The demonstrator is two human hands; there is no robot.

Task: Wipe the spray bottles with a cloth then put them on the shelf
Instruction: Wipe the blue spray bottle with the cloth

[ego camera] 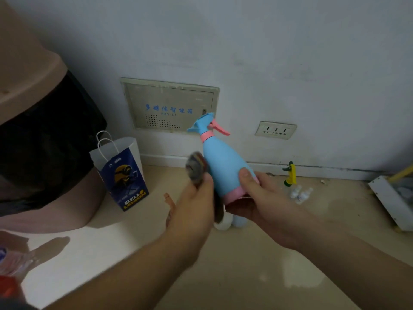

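Note:
A light blue spray bottle (223, 162) with a pink collar, pink trigger and pink base is held upright in mid air. My right hand (257, 202) grips its lower end, thumb on the blue body. My left hand (194, 204) holds a grey striped cloth (196, 166) bunched against the bottle's left side; the cloth is blurred. A yellow and green spray bottle (290, 174) stands on the floor by the wall. Beside it are two small white bottles (300, 193). A white and a pale blue bottle (232, 221) sit on the floor, partly hidden under my hands.
A blue and white paper bag (121, 173) stands at the left on the tiled floor. A large brown bin with a black liner (44, 139) fills the far left. A white rack (393, 202) sits at the right edge. The wall holds a panel box (169, 106) and a socket (276, 130).

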